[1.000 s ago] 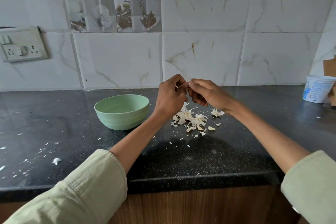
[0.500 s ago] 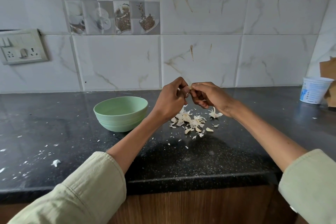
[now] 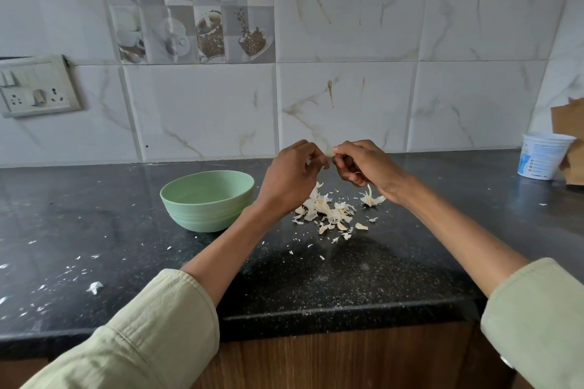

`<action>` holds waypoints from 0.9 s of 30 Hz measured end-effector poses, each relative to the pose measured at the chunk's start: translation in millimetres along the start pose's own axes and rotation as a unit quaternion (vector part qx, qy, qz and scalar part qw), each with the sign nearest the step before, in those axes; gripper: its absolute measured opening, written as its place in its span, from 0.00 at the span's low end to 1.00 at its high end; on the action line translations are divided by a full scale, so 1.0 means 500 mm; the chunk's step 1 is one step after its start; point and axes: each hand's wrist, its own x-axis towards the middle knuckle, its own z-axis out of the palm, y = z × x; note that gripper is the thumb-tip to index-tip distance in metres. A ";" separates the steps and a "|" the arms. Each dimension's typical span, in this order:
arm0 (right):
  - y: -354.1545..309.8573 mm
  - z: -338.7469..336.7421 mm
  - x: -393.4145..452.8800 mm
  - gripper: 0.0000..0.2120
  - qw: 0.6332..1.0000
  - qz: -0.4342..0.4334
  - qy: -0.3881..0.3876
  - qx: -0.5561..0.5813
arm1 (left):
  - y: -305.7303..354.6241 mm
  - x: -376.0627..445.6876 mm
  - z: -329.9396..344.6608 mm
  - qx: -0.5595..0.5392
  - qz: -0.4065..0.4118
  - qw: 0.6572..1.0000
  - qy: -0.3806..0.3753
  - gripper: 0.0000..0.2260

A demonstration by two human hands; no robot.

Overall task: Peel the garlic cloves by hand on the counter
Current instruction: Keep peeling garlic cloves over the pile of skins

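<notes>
A garlic clove [image 3: 330, 152], small & pale, is held in the air above the black surface [image 3: 94, 230], pinched between both hands at about the centre of the view. Only a sliver of it shows betw. the fingertips; can't tell how much skin is left on it. The left hand [image 3: 292, 175] has its fingers curled, tips meeting at the clove. The right hand [image 3: 363, 164] is curled too, thumb & forefinger nipping the clove from the other side.

Step in hand, as I judge it: mid-peel on one clove, picking at its papery skin. Next move prob. calls for a firm hold w/ one hand while the other strips the loose skin away, then dropping the clean clove somewhere, perhaps the bowl. Small, slippery item, so a light but sure pinch is needed.

Directly below the hands lies a pile of peels [image 3: 328, 213], white-cream flakes scattered on the surface, w/ a larger husk piece [image 3: 372, 198] just beside it on the right. A pale green bowl [image 3: 207, 199] sits near the pile, to the left; its contents can't be seen. More white flecks dot the surface at far left. A white plastic tub [image 3: 542, 159] stands well apart at far right, by the tiled wall [image 3: 347, 73].
</notes>
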 end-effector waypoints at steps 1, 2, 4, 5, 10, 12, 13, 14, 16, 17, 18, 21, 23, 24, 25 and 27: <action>0.000 0.000 0.000 0.18 1.000 -0.001 0.001 0.001 | 0.001 0.001 -0.002 0.006 0.001 1.000 0.002 0.07; 0.000 0.000 0.000 0.18 1.000 -0.001 0.001 0.001 | 0.000 0.002 -0.003 0.009 0.000 1.000 0.004 0.06; 0.000 0.000 0.000 0.18 1.000 0.000 0.000 0.000 | -0.001 0.001 -0.004 0.004 -0.005 1.000 0.007 0.03; -0.001 0.000 0.000 0.19 1.000 0.001 0.000 -0.002 | 0.001 -0.001 -0.005 -0.005 -0.006 1.000 0.009 0.05; -0.003 0.002 -0.002 0.19 1.000 0.005 -0.001 -0.014 | 0.007 -0.001 -0.008 -0.054 0.005 0.998 0.024 0.06; -0.002 0.001 -0.001 0.20 1.000 0.004 -0.006 -0.010 | 0.010 0.000 -0.008 -0.056 0.006 0.998 0.030 0.03; -0.001 0.000 -0.001 0.20 1.000 0.004 -0.013 -0.007 | 0.012 -0.001 -0.009 -0.061 0.003 0.998 0.032 0.02; -0.001 0.000 0.000 0.21 1.000 0.005 -0.023 -0.004 | 0.013 -0.001 -0.010 -0.069 0.000 0.997 0.035 0.02; 0.000 0.002 0.003 0.22 0.999 0.005 -0.039 -0.001 | 0.016 -0.003 -0.011 -0.089 -0.008 0.995 0.039 0.03; 0.002 0.002 0.004 0.22 0.999 0.005 -0.041 -0.002 | 0.017 -0.003 -0.011 -0.100 -0.015 0.994 0.040 0.03; 0.003 0.002 0.006 0.23 0.999 0.003 -0.036 -0.004 | 0.017 -0.003 -0.011 -0.110 -0.023 0.993 0.042 0.04; 0.011 -0.004 0.013 0.18 1.000 -0.017 -0.001 -0.007 | 0.018 -0.003 -0.013 -0.139 -0.054 0.988 0.049 0.05; 0.014 -0.011 0.016 0.10 0.999 -0.041 0.022 -0.002 | 0.017 -0.003 -0.014 -0.145 -0.065 0.986 0.052 0.05; 0.014 -0.012 0.018 0.07 0.998 -0.054 0.030 -0.003 | 0.015 -0.003 -0.015 -0.145 -0.068 0.986 0.053 0.05; 0.014 -0.013 0.018 0.05 0.997 -0.069 0.034 -0.005 | 0.014 -0.002 -0.015 -0.144 -0.068 0.986 0.054 0.05; 0.016 -0.010 0.019 0.06 0.994 -0.103 0.037 -0.012 | 0.010 -0.002 -0.014 -0.136 -0.063 0.987 0.052 0.05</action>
